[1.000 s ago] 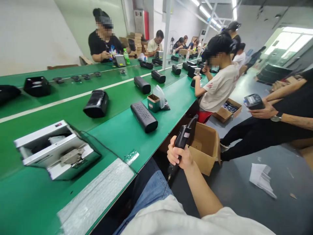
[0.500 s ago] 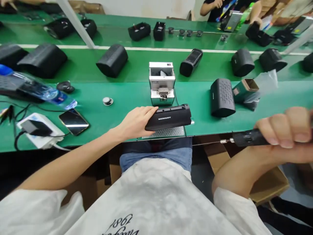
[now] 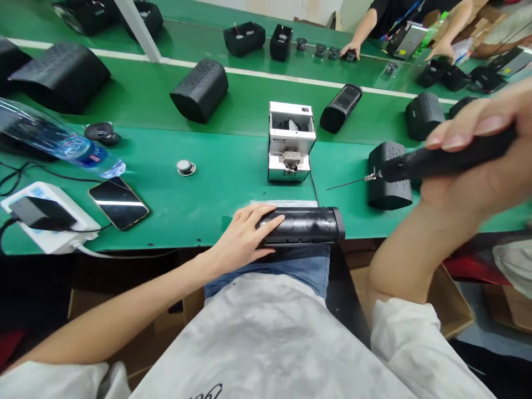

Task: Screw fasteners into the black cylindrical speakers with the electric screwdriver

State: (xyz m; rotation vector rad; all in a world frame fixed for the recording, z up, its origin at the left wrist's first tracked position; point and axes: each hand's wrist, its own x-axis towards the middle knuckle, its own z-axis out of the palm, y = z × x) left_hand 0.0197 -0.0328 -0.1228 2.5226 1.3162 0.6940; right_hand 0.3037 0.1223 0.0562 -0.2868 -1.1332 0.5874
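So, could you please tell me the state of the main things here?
Held speaker: mesh face up
Screwdriver: raised, bit clear of the speaker
Phone: flat, screen up and dark
White power strip: black adapter plugged in
White machine: top open; power on or off unclear

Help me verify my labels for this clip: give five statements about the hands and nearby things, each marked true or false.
1. The left hand holds a black grille-faced unit. True.
2. The phone stands on edge. False: the phone lies flat on the green table.
3. The right hand holds a black power screwdriver. True.
4. In the picture, the power strip is right of the phone. False: the power strip is left of it.
5. The white device stands farther from the person than the black grille-faced unit. True.
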